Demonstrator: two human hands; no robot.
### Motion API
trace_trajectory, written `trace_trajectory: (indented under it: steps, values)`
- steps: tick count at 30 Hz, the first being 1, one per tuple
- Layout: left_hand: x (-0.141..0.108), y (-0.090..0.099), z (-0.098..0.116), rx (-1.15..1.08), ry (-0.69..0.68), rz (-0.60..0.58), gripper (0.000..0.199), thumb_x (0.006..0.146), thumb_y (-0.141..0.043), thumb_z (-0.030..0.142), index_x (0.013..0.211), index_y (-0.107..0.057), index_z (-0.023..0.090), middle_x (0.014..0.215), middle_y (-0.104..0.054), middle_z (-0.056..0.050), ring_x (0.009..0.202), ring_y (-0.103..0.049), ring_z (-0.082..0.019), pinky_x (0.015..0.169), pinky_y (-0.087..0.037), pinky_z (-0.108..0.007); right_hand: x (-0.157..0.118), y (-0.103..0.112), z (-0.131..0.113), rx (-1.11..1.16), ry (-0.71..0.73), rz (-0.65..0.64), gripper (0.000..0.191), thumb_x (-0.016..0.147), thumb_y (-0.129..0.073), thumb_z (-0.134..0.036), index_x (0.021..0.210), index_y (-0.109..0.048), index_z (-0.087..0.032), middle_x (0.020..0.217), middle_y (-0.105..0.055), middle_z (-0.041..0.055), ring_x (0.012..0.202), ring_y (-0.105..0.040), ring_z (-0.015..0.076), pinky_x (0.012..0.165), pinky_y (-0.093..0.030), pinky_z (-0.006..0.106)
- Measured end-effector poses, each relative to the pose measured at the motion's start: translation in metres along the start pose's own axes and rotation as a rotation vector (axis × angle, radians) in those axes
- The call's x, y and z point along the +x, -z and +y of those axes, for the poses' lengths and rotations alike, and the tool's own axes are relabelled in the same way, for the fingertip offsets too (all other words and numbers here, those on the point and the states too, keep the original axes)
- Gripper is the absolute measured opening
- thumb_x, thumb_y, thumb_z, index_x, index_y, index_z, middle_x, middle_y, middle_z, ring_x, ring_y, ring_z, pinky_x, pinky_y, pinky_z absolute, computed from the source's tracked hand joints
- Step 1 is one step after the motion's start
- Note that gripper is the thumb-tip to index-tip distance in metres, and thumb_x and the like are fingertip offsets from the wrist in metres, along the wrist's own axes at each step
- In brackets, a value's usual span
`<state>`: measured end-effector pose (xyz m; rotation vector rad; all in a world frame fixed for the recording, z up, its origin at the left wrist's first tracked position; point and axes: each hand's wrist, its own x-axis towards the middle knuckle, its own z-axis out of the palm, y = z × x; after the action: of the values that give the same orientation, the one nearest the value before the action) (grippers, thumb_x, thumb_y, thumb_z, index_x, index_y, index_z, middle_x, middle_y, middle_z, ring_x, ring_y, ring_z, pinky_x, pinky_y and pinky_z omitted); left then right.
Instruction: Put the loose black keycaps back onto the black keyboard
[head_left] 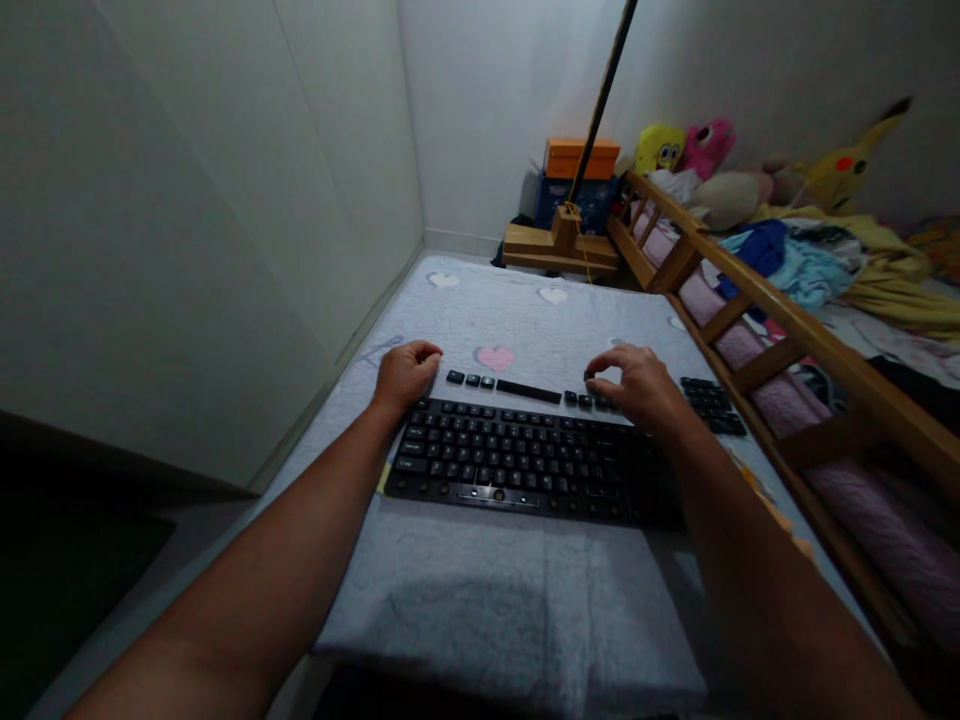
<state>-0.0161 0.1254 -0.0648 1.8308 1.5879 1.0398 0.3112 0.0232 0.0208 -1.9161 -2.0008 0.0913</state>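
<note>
A black keyboard (pixel 495 450) lies on the cloth-covered table, its near row showing bare sockets instead of keycaps. Behind it, loose black keycaps (pixel 472 380) form a line with a long spacebar (pixel 529 391) in the middle. More loose keycaps (pixel 712 405) are grouped at the right. My right hand (pixel 637 385) pinches a small black keycap (pixel 589 376) between thumb and forefinger, just above the line. By the keyboard's far left corner, my left hand (pixel 407 375) is closed with its fingers curled; whatever may be inside is hidden.
The tablecloth (pixel 480 320) has heart patterns. A wooden bed rail (pixel 750 290) runs along the right, with plush toys and crumpled bedding beyond. A wooden stand with a dark pole (pixel 600 100) and an orange box (pixel 581 158) are behind the table. A pale panel (pixel 300 200) borders the left.
</note>
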Motion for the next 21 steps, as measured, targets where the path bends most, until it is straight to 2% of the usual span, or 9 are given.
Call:
trace_trajectory:
  steps: [4, 10, 15, 21]
  values:
    - [0.0, 0.0, 0.001, 0.002, 0.002, -0.003, 0.027, 0.075, -0.057, 0.034, 0.086, -0.076, 0.019, 0.085, -0.076, -0.006, 0.079, -0.068, -0.022, 0.079, -0.052, -0.033, -0.047, 0.014, -0.01, 0.204, 0.076, -0.021, 0.011, 0.08, -0.068, -0.022, 0.089, -0.073, -0.023, 0.091, -0.072, 0.0039, 0.091, -0.063, 0.0232, 0.086, -0.045, 0.039]
    - [-0.001, 0.001, 0.001, 0.011, 0.01, 0.006, 0.026, 0.073, -0.058, 0.034, 0.085, -0.076, 0.02, 0.084, -0.076, -0.005, 0.078, -0.068, -0.021, 0.079, -0.052, -0.032, -0.103, -0.001, -0.017, 0.243, 0.087, -0.026, 0.01, 0.081, -0.067, -0.02, 0.089, -0.07, -0.024, 0.092, -0.071, 0.0044, 0.091, -0.063, 0.0231, 0.083, -0.046, 0.039]
    - [-0.001, 0.001, 0.0, 0.018, 0.015, 0.016, 0.026, 0.073, -0.058, 0.035, 0.085, -0.076, 0.02, 0.084, -0.076, -0.005, 0.078, -0.068, -0.022, 0.079, -0.051, -0.032, -0.12, -0.02, -0.023, 0.162, 0.108, -0.045, 0.014, 0.08, -0.069, -0.016, 0.091, -0.071, -0.024, 0.091, -0.072, 0.0035, 0.093, -0.061, 0.0239, 0.084, -0.04, 0.041]
    - [0.0, 0.0, -0.002, 0.008, 0.014, 0.014, 0.027, 0.074, -0.058, 0.034, 0.087, -0.076, 0.019, 0.085, -0.076, -0.007, 0.08, -0.068, -0.022, 0.079, -0.052, -0.033, -0.129, -0.032, -0.028, 0.088, 0.147, 0.032, 0.016, 0.081, -0.065, -0.012, 0.091, -0.071, -0.024, 0.092, -0.07, 0.0051, 0.094, -0.057, 0.0247, 0.084, -0.037, 0.041]
